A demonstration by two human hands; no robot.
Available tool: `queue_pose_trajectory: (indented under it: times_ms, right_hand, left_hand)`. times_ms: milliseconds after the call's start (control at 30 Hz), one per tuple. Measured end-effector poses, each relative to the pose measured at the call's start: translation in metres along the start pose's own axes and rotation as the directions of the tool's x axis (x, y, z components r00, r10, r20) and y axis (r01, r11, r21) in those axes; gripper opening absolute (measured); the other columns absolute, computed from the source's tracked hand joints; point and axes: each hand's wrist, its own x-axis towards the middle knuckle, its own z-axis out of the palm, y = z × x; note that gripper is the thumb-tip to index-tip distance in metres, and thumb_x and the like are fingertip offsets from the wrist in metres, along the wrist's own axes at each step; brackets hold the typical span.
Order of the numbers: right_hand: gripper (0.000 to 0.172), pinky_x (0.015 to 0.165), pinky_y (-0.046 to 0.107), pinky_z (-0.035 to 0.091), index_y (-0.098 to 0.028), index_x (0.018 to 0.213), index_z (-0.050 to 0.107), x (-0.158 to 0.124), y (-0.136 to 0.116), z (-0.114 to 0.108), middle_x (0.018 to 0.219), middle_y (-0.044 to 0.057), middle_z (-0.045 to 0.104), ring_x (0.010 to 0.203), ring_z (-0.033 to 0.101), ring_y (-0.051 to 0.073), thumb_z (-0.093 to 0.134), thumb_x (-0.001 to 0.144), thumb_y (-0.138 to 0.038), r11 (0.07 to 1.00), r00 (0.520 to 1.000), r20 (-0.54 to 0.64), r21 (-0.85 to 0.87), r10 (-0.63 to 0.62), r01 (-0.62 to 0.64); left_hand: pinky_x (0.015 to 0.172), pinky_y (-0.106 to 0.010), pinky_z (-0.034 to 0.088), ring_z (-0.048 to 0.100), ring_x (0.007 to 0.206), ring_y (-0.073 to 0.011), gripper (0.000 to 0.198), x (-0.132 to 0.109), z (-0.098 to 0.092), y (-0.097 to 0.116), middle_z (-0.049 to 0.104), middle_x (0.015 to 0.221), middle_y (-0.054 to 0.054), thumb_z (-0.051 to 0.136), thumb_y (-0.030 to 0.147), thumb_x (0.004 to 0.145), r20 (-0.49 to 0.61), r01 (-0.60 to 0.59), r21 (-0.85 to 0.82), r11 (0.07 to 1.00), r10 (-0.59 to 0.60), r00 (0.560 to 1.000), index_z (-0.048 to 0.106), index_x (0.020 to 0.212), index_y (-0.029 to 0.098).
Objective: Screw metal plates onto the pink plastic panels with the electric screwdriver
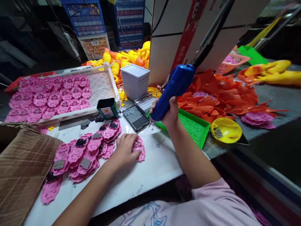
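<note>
My left hand is closed on the edge of a pink plastic part, which lies on the white work surface. A blue electric screwdriver, hung from a cable, is gripped in my right hand. Its tip points down, above and to the right of that pink part, apart from it. To the left of my left hand lies an overlapping pile of pink plastic parts, some bearing black or grey square pieces. A black perforated tray sits just beyond my hands.
A white crate with rows of pink parts stands back left, behind a green tin. A cardboard box borders the left side. On the right are a green tray, a yellow bowl of screws and orange pieces.
</note>
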Motion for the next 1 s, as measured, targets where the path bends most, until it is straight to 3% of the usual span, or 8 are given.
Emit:
queue_pose_trajectory:
  times_ms: [367, 600, 1000]
  right_hand:
    - [0.062, 0.046, 0.026, 0.047, -0.025, 0.094, 0.054, 0.057, 0.039, 0.022, 0.054, -0.008, 0.057, 0.045, 0.058, 0.012, 0.064, 0.062, -0.078, 0.994, 0.978, -0.186, -0.074, -0.092, 0.080]
    - [0.057, 0.050, 0.027, 0.049, -0.028, 0.097, 0.054, 0.062, 0.049, 0.020, 0.048, -0.009, 0.050, 0.062, 0.069, 0.018, 0.060, 0.066, -0.076, 0.988, 0.961, -0.250, -0.131, -0.116, 0.085]
    - [0.055, 0.052, 0.032, 0.051, -0.029, 0.084, 0.054, 0.058, 0.047, 0.023, 0.049, -0.005, 0.054, 0.068, 0.072, 0.022, 0.060, 0.061, -0.079, 0.983, 0.968, -0.238, -0.178, -0.076, 0.033]
  left_hand:
    - [0.103, -0.049, 0.036, 0.049, 0.122, -0.0319, 0.046, 0.001, 0.008, -0.008, 0.063, 0.124, -0.011, 0.068, 0.027, 0.083, -0.033, -0.036, -0.067, 0.997, 0.034, 0.999, 0.058, 0.127, 0.019]
    - [0.098, -0.048, 0.038, 0.052, 0.115, -0.0309, 0.039, 0.001, 0.011, -0.007, 0.065, 0.119, -0.009, 0.068, 0.023, 0.084, -0.082, -0.073, -0.101, 0.992, 0.065, 0.995, 0.060, 0.122, 0.021]
    - [0.097, -0.047, 0.037, 0.052, 0.114, -0.0305, 0.035, 0.001, 0.012, -0.007, 0.065, 0.118, -0.007, 0.068, 0.023, 0.085, -0.053, -0.061, -0.128, 0.990, 0.055, 0.997, 0.060, 0.118, 0.023]
